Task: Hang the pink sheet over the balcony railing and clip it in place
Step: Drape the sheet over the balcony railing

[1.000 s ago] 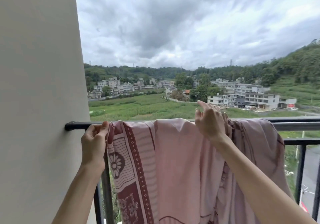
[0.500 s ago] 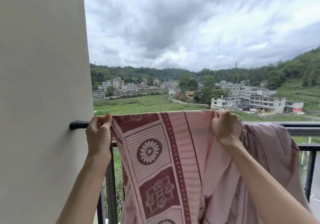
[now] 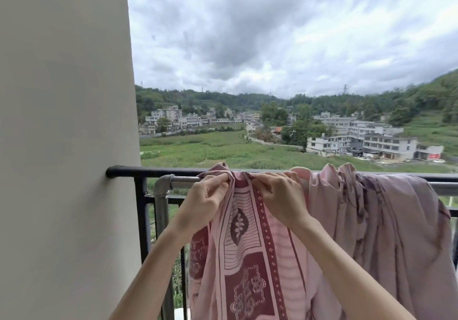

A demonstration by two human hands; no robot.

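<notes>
At center frame, the left hand (image 3: 207,199) and right hand (image 3: 280,195) pinch the pink sheet's (image 3: 250,257) bunched top edge at the balcony railing (image 3: 153,171), bare rail open toward the wall (image 3: 67,146) at left.

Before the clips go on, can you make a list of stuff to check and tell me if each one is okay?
1. Sheet over the rail: ok, it drapes across and hangs down on the near side.
2. Both hands holding it: ok, left hand and right hand pinch the top edge close together.
3. Sheet spread flat: not ok, it is bunched at the hands and wrinkled to the right.
4. Clip ready: not ok, no clip in view.
5. Free hand for a clip: not ok, both are busy.
6. How far it hangs outside: cannot tell, that side is hidden.
</notes>
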